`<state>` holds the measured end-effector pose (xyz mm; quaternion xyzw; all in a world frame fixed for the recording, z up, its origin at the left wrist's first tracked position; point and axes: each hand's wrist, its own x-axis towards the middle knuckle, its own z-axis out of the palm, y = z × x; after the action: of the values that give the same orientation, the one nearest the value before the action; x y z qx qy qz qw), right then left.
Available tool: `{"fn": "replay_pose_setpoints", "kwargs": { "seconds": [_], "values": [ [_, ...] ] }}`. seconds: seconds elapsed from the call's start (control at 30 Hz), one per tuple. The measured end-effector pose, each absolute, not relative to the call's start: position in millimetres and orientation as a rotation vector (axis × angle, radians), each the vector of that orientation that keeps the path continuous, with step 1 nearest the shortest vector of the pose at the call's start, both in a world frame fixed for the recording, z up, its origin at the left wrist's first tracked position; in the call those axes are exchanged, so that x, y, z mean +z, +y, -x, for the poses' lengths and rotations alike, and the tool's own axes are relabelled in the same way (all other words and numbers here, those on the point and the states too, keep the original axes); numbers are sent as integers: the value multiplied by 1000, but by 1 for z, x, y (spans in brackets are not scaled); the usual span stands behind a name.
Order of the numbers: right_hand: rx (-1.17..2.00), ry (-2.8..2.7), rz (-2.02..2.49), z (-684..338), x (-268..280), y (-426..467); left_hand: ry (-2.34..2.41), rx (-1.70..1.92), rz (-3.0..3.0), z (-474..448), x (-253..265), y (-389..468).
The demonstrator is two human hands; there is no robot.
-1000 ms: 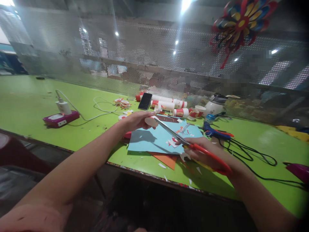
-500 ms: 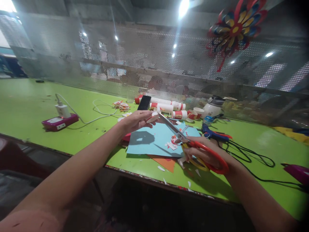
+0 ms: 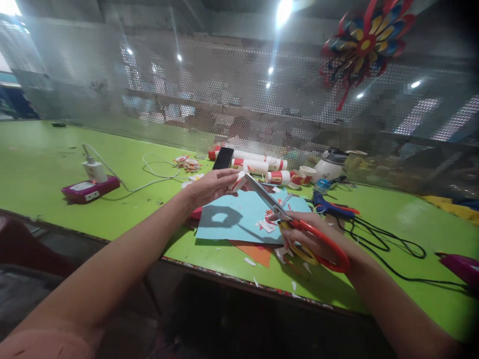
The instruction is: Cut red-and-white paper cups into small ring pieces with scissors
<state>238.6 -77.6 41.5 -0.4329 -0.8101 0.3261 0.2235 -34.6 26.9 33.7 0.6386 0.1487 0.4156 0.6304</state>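
Between the fingers and thumb of my left hand (image 3: 214, 187) is a small white and red paper piece (image 3: 237, 183), raised above the light blue sheet (image 3: 213, 230). My right hand (image 3: 310, 232) grips a pair of scissors (image 3: 312, 237) with red and yellow handles. Its long metal blades point up and left, and their tips meet the edge of the paper piece. Whether the blades are apart at the tip is hard to make out. On the blue sheet lie red and white paper cuttings (image 3: 267, 223). An orange paper (image 3: 256, 253) sticks out under the sheet's front edge.
Behind the sheet are a phone (image 3: 223, 158), red and white paper cups (image 3: 277, 177) and a white bottle (image 3: 329, 167). A blue glue gun (image 3: 333, 207) with a black cord lies right. A purple power strip (image 3: 91, 189) with a white charger sits left. Paper scraps litter the front edge.
My left hand has turned the paper piece so that it tilts more upright. The scissors have shifted slightly left and stay at its edge.
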Motion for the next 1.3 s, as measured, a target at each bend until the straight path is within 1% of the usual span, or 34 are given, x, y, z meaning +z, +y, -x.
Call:
{"fn": "replay_pose_setpoints", "kwargs": {
  "seconds": [0.2, 0.53, 0.87, 1.03, 1.3],
  "values": [
    [883, -2201, 1204, -238, 45, -77, 341, 1091, -1465, 34, 33, 32],
    [616, -2227, 1324, -236, 40, -75, 398, 1076, -1451, 34, 32, 33],
    [563, -2277, 1437, -234, 42, -79, 388, 950, -1549, 38, 32, 32],
    [523, -2266, 1468, -233, 40, -80, 390, 959, -1595, 40, 33, 33],
    [546, -2302, 1413, -236, 39, -77, 376, 970, -1577, 44, 32, 38]
  ]
}}
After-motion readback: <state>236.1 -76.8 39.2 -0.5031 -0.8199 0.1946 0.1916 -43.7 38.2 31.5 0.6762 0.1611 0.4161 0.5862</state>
